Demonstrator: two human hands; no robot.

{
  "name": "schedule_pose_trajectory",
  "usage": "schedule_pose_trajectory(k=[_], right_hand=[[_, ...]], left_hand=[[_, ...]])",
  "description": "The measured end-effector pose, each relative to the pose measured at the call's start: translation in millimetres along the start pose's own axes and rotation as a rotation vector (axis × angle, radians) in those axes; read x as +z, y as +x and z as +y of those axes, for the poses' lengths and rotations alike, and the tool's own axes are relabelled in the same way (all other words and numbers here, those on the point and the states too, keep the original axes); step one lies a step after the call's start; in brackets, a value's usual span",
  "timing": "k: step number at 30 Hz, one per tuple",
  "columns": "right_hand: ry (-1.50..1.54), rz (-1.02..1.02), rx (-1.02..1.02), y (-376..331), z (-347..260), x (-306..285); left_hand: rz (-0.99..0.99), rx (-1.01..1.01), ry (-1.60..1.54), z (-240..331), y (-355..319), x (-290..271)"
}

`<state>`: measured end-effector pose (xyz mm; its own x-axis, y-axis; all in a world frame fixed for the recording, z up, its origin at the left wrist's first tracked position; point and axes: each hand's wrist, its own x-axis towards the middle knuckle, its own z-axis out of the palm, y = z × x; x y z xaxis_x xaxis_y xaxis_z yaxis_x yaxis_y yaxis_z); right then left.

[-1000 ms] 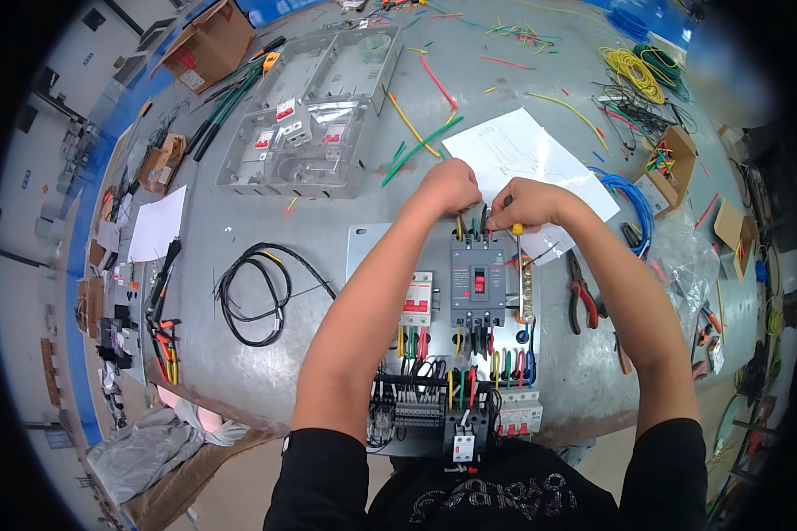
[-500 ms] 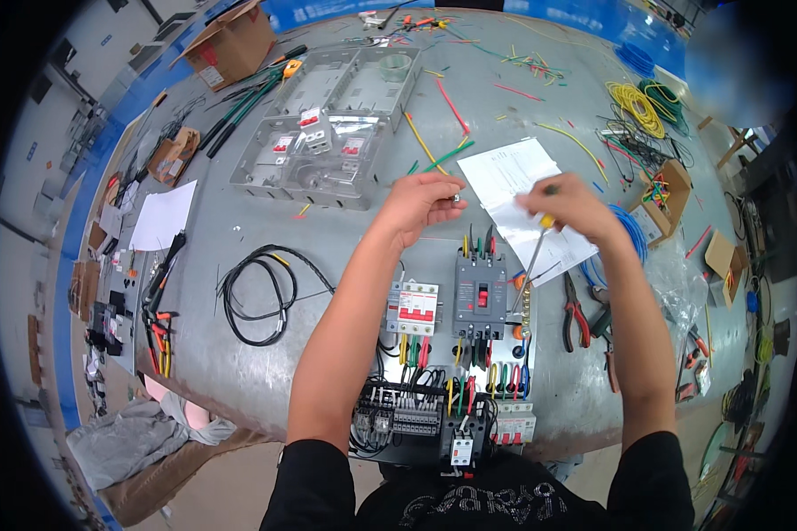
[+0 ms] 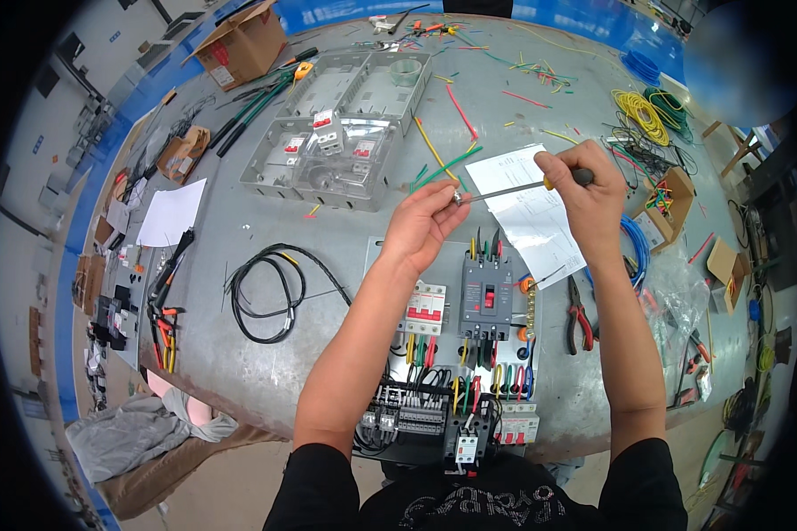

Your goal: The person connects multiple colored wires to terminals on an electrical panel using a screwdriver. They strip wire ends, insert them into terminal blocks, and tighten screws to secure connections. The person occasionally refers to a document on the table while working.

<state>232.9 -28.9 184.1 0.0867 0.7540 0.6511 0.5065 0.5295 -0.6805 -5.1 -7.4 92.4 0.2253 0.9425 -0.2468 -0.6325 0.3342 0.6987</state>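
My right hand (image 3: pixel 586 196) grips the yellow-and-black handle of a screwdriver (image 3: pixel 514 188), held level above the table. My left hand (image 3: pixel 427 223) pinches the tip of its metal shaft with a small screw there. Both hands hover above a grey mounting plate (image 3: pixel 379 257) carrying a dark grey circuit breaker (image 3: pixel 485 298), a white-and-red breaker (image 3: pixel 426 309) and a terminal block (image 3: pixel 402 414). Short coloured wires stick up from the dark breaker's top. A white sheet of paper (image 3: pixel 533 212) lies under my right hand.
A clear plastic enclosure (image 3: pixel 341 130) lies beyond the plate. A black cable coil (image 3: pixel 266 292) sits to the left. Red-handled pliers (image 3: pixel 579 317), a blue wire coil (image 3: pixel 635 250), yellow and green wire coils, small cardboard boxes and wire scraps cover the right side.
Both hands lifted away from the top of the dark breaker. The screwdriver went from pointing down at the terminals to lying level, and my left hand came to its tip.
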Motion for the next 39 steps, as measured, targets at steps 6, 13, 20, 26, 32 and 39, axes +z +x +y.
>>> schedule_pose_trajectory(k=[6, 13, 20, 26, 32, 39], right_hand=[[0.040, 0.077, -0.043, -7, 3, 2], [-0.002, 0.115, -0.084, -14, 9, 1], [0.042, 0.096, 0.282, -1, 23, 7], [0.078, -0.022, 0.392, 16, 73, 7], [0.088, -0.372, 0.171, 55, 60, 40], [0.014, -0.763, 0.131, 74, 67, 90]], left_hand=[[0.010, 0.011, -0.038, -3, -2, 3], [0.036, 0.049, -0.001, -6, -6, 8], [0.061, 0.179, -0.027, -20, -6, 6], [0.001, 0.089, 0.352, -12, -9, 7], [-0.153, 0.035, 0.790, -11, -4, -13], [-0.241, -0.009, 1.008, -19, 0, -19]])
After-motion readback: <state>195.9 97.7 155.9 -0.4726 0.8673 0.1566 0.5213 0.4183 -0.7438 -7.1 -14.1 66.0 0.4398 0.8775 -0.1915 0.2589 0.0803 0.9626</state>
